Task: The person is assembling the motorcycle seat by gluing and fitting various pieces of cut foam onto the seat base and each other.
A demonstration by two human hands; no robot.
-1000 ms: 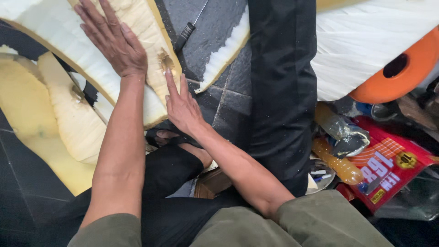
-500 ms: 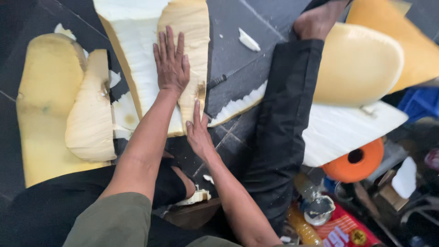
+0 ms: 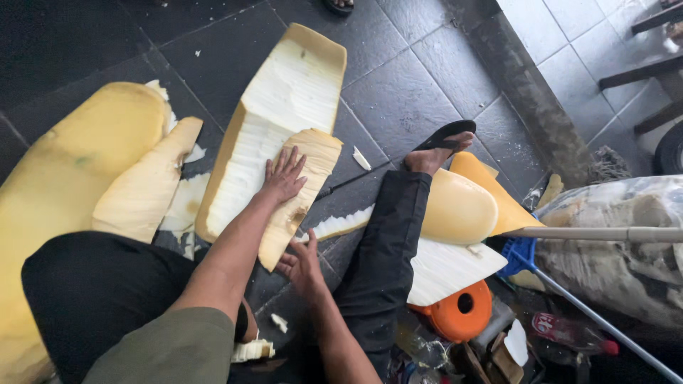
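Note:
A long slab of yellow-skinned foam [image 3: 284, 107] lies on the dark tiled floor, its white cut face up. A thinner foam strip [image 3: 302, 192] rests on its right side. My left hand [image 3: 283, 176] presses flat on the slab and the strip, fingers spread. My right hand [image 3: 302, 262] sits at the near end of the strip, fingers around its edge. My legs in black trousers stretch out on either side, with my sandalled right foot [image 3: 441, 146] beyond.
More yellow foam pieces [image 3: 78, 171] lie at the left, and a rounded one [image 3: 459, 206] by my right leg. An orange plastic object [image 3: 455, 313], a metal pole [image 3: 597, 233], a clear bag of scraps [image 3: 626, 235] and clutter crowd the right. A thin dark tool [image 3: 352, 183] lies on the tiles.
The view has pulled back and shifted, showing more floor and the whole slab. My left hand stays flat on the foam; my right hand has slipped down to the strip's near end.

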